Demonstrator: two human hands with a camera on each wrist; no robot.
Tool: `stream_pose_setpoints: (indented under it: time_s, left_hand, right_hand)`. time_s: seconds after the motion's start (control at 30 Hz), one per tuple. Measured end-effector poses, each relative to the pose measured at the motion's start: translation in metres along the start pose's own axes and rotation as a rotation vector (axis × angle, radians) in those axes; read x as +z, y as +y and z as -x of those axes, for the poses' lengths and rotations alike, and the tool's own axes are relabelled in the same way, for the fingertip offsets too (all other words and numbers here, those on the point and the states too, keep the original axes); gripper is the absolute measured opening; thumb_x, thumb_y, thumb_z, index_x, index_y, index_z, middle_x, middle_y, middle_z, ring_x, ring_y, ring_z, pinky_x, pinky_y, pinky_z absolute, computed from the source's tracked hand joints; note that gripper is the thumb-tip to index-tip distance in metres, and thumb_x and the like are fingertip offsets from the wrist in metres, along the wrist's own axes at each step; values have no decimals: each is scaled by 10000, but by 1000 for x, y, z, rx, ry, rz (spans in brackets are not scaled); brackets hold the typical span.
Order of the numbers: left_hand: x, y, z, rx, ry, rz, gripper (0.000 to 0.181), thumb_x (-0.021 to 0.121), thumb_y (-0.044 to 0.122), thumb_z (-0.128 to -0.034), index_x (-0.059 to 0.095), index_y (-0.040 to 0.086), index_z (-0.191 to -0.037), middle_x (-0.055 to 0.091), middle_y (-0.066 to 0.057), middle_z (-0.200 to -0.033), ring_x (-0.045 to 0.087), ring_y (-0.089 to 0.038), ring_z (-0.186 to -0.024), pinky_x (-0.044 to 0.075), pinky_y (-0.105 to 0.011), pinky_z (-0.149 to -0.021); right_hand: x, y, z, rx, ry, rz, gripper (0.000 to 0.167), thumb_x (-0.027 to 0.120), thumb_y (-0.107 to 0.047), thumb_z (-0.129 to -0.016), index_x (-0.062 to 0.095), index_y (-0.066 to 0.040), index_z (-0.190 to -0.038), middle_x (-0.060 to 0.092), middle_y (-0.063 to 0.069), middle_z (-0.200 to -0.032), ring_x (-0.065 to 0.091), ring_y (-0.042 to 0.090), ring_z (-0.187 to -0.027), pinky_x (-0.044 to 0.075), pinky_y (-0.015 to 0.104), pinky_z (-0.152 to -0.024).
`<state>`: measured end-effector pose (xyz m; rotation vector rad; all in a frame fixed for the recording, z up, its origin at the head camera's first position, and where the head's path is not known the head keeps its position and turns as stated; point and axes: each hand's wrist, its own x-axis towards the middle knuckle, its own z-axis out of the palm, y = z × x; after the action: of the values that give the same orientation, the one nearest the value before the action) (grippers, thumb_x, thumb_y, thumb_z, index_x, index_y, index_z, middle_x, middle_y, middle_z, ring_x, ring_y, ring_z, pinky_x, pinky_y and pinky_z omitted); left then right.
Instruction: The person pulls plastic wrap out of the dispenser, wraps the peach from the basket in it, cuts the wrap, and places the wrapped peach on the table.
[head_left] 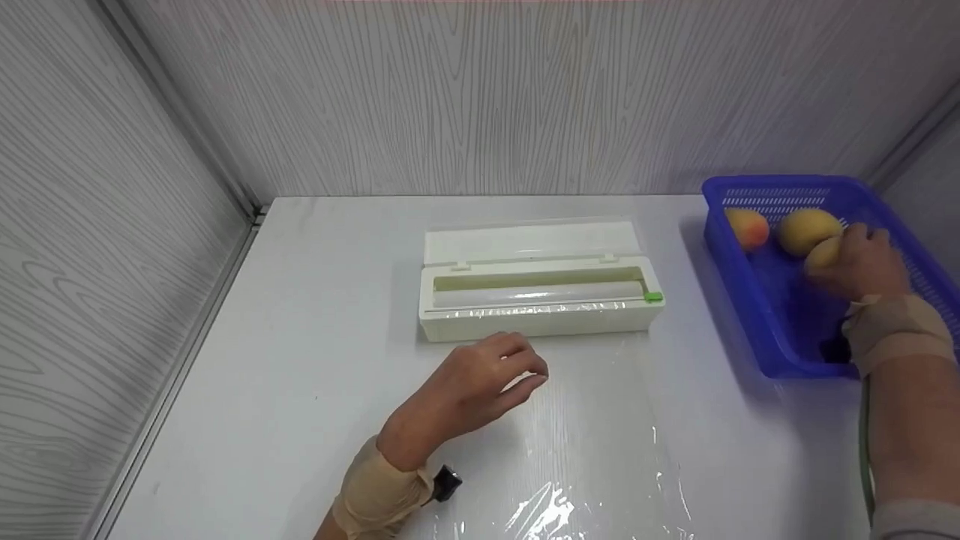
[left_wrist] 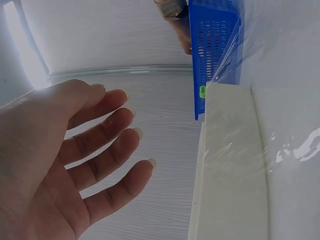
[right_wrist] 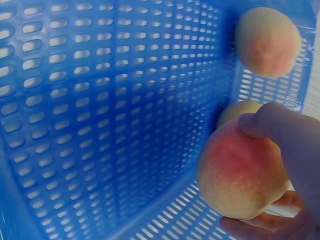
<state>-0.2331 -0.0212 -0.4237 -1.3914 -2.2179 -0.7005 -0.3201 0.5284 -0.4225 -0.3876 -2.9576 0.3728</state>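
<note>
My right hand (head_left: 874, 262) grips a yellow and red peach (head_left: 823, 256) inside the blue basket (head_left: 757, 330); in the right wrist view, thumb and fingers lie round that peach (right_wrist: 242, 170). Two other peaches, one at the basket's left wall (head_left: 748, 228) and one beside it (head_left: 808, 231), lie at the far end. My left hand (head_left: 480, 382), fingers loosely bent and holding nothing, hovers over the clear film (head_left: 592, 420) in front of the white wrap dispenser (head_left: 540, 321). In the left wrist view its palm and parted fingers (left_wrist: 110, 145) show beside the dispenser (left_wrist: 232, 165).
The dispenser's lid (head_left: 532, 241) stands open at the back, with a roll (head_left: 536, 294) inside and a green slider (head_left: 653, 297) at the right end. Film stretches from the dispenser towards the front of the white table (head_left: 300, 360). Panelled walls enclose the left, back and right.
</note>
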Motion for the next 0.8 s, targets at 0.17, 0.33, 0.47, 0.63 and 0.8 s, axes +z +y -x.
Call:
stream_pose_setpoints:
  time_s: [0.17, 0.33, 0.47, 0.63, 0.8]
  left_hand:
    - [2, -4, -4, 4, -7, 15, 136, 576, 225, -1002, 686, 161, -954, 645, 40, -935, 622, -82, -845, 523, -195, -685]
    - [6, -9, -7, 12, 10, 37, 140, 576, 219, -1002, 690, 148, -963, 644, 30, -932, 618, -85, -836, 522, -196, -684]
    - [7, -14, -9, 21, 26, 28, 111, 593, 198, -991, 684, 149, -952, 645, 31, -930, 620, -85, -839, 520, -190, -689]
    - [9, -19, -12, 36, 36, 19, 118, 586, 205, -995, 675, 154, -936, 644, 33, -925, 622, -84, -840, 517, -190, -684]
    - [7, -19, -14, 45, 42, 19, 117, 588, 214, -995, 672, 156, -938, 643, 31, -924, 623, -87, -844, 517, -198, -688]
  right_hand:
    - [-7, -1, 1, 16, -18, -17, 742, 611, -275, -825, 293, 222, -1275, 332, 497, -1148, 407, 642, -944, 380, 701, -756]
    - [-11, -3, -4, -4, 20, -33, 700, 631, -293, -827, 345, 200, -1233, 359, 458, -1122, 431, 581, -898, 390, 652, -700]
    - [-16, -4, -9, -48, 61, -64, 693, 645, -308, -828, 368, 192, -1221, 381, 424, -1098, 441, 535, -863, 394, 625, -683]
    - [-25, -7, -13, -90, 18, -138, 774, 660, -314, -845, 316, 198, -1312, 373, 429, -1148, 427, 513, -898, 391, 609, -697]
    - [-32, -16, -10, -124, 27, -184, 783, 679, -308, -842, 311, 178, -1334, 382, 411, -1156, 416, 490, -917, 378, 556, -694]
